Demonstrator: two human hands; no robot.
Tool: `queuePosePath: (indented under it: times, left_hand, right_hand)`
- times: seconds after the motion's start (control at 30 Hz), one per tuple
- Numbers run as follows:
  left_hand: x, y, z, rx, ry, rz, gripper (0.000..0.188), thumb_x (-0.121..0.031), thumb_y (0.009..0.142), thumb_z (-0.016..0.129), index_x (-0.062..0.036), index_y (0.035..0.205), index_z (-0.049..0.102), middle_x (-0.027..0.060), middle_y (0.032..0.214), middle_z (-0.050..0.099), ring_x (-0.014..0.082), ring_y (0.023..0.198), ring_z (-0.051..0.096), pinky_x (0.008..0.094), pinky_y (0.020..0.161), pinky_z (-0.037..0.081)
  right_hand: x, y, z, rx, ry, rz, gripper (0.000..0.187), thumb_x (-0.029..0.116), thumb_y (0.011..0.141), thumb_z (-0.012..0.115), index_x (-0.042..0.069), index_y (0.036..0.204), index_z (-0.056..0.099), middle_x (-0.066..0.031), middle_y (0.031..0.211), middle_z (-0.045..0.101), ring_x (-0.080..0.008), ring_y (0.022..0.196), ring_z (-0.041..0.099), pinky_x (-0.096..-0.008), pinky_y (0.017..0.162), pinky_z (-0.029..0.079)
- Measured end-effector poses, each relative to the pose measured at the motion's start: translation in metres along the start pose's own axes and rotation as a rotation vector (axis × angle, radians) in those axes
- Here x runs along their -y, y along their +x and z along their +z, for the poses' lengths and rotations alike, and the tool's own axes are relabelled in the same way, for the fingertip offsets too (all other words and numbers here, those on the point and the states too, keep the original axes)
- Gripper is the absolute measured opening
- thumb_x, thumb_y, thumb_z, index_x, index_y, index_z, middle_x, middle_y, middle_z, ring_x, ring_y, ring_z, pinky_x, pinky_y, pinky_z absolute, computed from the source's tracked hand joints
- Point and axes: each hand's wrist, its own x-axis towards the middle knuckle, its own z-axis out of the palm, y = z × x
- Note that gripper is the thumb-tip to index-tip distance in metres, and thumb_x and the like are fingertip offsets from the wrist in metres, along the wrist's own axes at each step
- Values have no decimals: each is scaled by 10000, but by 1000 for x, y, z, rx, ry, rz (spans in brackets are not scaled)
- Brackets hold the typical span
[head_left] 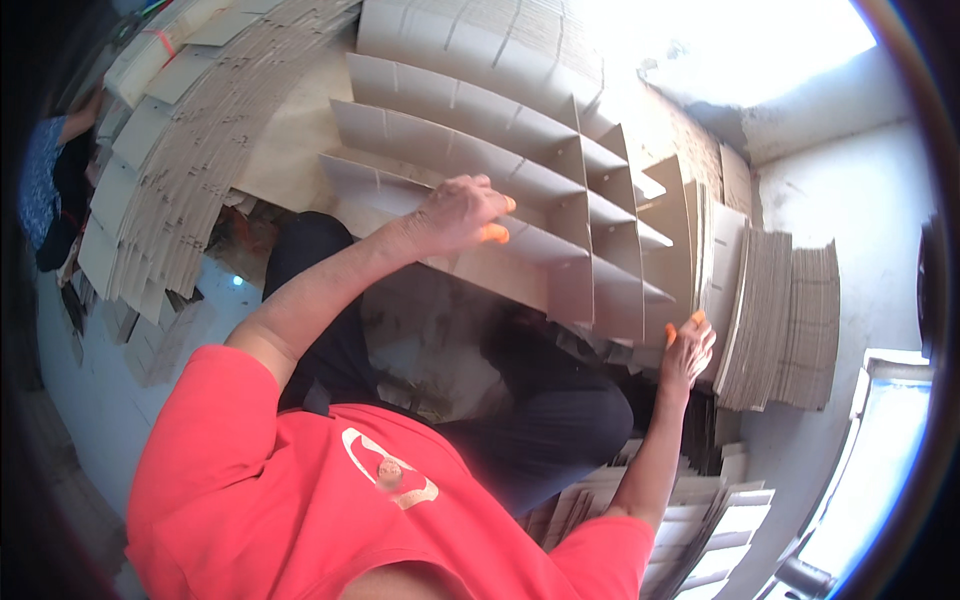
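Note:
In front of me lies a cardboard divider grid (465, 125), made of long strips crossed by shorter upright ones at its right end. My left hand (460, 215) is closed over the top edge of the nearest long strip (375, 185), orange covers on its thumb and a finger. My right hand (690, 352), also with orange finger covers, is closed at the near end of an upright cardboard strip (668, 235) right of the grid. Its palm side and part of what it grips are hidden.
Tall stacks of cardboard pieces (190, 150) stand on the left, and more stacked strips (785, 320) on the right. Cut cardboard (720, 540) lies low at the right, by my elbow. Another person's blue patterned sleeve (45, 175) shows at the far left. My legs (545, 430) are beneath the work.

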Motion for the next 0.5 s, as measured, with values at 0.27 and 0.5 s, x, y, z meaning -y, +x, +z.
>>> queuePosePath:
  times: [0.27,0.5]
  left_hand:
    - [-1,-3,-13,4,-40,-28,387,-257,706,758,-24,1001,665,69,824,664,222,800,587,351,724,488]
    - [7,-14,-22,5,-71,-114,306,-204,729,738,-41,980,673,60,788,649,226,795,585,358,714,481]
  right_hand:
    - [-21,21,-15,-174,354,317,283,258,871,650,63,1041,535,-192,755,659,-366,639,644,-453,570,485]
    - [32,4,-137,-347,1189,208,362,193,919,614,41,1238,536,-48,813,667,-76,511,561,-223,414,422]
